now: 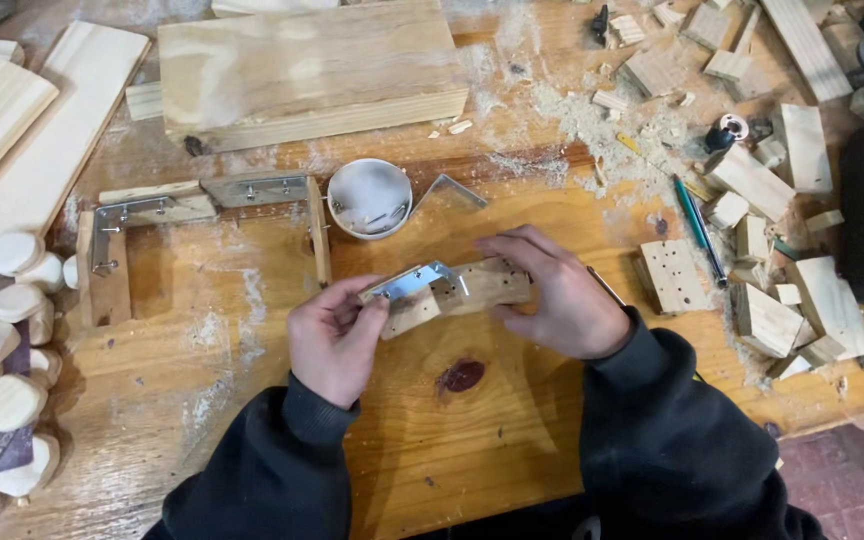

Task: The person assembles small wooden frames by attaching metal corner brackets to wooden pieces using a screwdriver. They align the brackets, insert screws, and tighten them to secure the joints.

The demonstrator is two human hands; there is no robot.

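Note:
My left hand point(334, 335) and my right hand point(555, 295) hold between them a small drilled wooden block point(472, 288) just above the workbench. A shiny metal corner bracket point(415, 280) lies across the block's left end, pinched under my left thumb and fingers. My right hand grips the block's right end. Behind the block stands a white round cup point(369, 198) with small screws inside, and a loose metal bracket point(449, 187) lies to its right.
A wooden frame with brackets point(167, 215) lies at left, a thick pine block point(307, 70) behind it. Round wooden discs point(7, 340) line the left edge. Offcuts point(782, 300), a drilled block point(674, 276), a green pencil point(697, 225) and sawdust crowd the right.

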